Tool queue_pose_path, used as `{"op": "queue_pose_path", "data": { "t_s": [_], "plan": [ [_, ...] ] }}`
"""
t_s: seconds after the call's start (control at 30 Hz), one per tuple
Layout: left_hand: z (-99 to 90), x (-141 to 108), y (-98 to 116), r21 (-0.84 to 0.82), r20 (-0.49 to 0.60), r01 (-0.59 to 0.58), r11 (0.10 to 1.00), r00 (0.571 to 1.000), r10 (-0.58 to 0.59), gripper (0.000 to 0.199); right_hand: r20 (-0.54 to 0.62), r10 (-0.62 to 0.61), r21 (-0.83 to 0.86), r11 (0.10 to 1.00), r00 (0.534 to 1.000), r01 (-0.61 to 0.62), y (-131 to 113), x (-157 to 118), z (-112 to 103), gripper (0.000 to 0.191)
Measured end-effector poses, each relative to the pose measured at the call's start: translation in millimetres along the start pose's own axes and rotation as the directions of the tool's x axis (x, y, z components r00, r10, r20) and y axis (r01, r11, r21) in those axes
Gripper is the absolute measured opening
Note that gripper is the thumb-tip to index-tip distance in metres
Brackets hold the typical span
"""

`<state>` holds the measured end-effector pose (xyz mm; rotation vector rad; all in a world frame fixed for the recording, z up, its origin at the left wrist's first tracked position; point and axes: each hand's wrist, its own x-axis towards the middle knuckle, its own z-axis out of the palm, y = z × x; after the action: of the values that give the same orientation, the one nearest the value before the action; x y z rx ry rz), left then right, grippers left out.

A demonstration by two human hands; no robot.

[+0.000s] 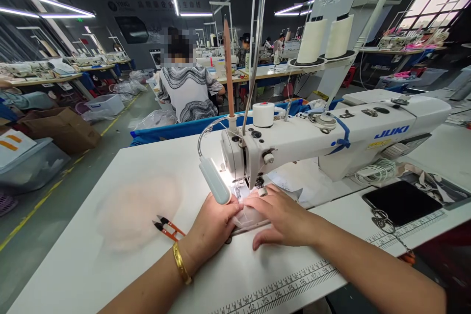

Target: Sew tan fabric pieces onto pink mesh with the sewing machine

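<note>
Between left grip (pixel 216 218) and right grip (pixel 281 213), fabric (pixel 251 218)

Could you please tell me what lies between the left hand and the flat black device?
In the head view, from the left hand: pale cloth, the right hand, then white table before the black device.

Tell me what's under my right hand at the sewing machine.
Pale fabric shows beneath the fingers of your right hand, and white tabletop shows around the thumb. Whatever lies directly beneath the palm is covered by the hand.
</note>
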<state>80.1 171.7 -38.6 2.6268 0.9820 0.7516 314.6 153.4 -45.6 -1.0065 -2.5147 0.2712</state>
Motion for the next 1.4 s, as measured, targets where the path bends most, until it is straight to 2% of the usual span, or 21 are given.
{"op": "queue_pose_path", "data": {
  "t_s": [0.03, 0.13, 0.17, 0.27, 0.33, 0.43, 0.57, 0.63, 0.77, 1.17, 1.4],
  "plan": [
    [-1.1, 1, 0, -0.037, 0.017, 0.039, 0.999, 0.999, -0.038, 0.028, -0.017, -0.007, -0.008, 1.0, 1.0, 0.007, -1, 1, 4, 0.059],
    [-4.4, 5, -1, -0.147, 0.073, 0.143, 0.979, 0.988, -0.133, 0.028, -0.099, 0.012, -0.023, 1.0, 0.995, -0.014, -3, 5, 15, 0.023],
    [-5.6, 8, -1, -0.177, 0.088, 0.169, 0.97, 0.984, -0.155, 0.03, -0.137, 0.035, -0.005, 0.999, 0.99, -0.037, -3, 7, 17, 0.017],
    [-9.2, 14, 0, -0.224, 0.131, 0.228, 0.948, 0.97, -0.202, 0.04, -0.22, 0.124, 0.111, 0.989, 0.968, -0.101, -3, 13, 18, 0.027],
    [-11.5, 16, 0, -0.227, 0.143, 0.235, 0.945, 0.968, -0.206, 0.044, -0.223, 0.17, 0.182, 0.974, 0.96, -0.131, -3, 15, 14, 0.03],
    [-14.2, 12, 1, -0.196, 0.126, 0.158, 0.968, 0.983, -0.135, 0.04, -0.182, 0.147, 0.191, 0.975, 0.972, -0.112, -2, 13, 10, 0.033],
    [-14.4, -4, 4, -0.074, 0.146, -0.021, 0.997, 0.989, 0.031, 0.028, -0.047, -0.076, 0.119, 0.989, 0.996, 0.082, -3, 5, 4, 0.03],
    [-13.4, -11, 6, -0.005, 0.164, -0.088, 0.996, 0.983, 0.087, 0.029, 0.002, -0.127, 0.093, 0.988, 0.992, 0.126, -5, 0, 1, 0.026],
    [-12.7, -15, 10, 0.061, 0.164, -0.139, 0.988, 0.978, 0.127, 0.029, 0.025, -0.113, 0.053, 0.992, 0.993, 0.112, -7, -4, -2, 0.022],
    [-13.0, -6, -2, 0.138, 0.049, -0.138, 0.981, 0.99, 0.132, 0.031, 0.097, 0.006, -0.023, 1.0, 0.995, -0.004, -4, 5, 0, 0.01],
    [-10.8, -10, 0, 0.169, 0.109, -0.214, 0.962, 0.974, 0.197, 0.033, 0.067, 0.004, -0.056, 0.998, 0.998, -0.001, -3, 3, 2, 0.012]
  ]
}}
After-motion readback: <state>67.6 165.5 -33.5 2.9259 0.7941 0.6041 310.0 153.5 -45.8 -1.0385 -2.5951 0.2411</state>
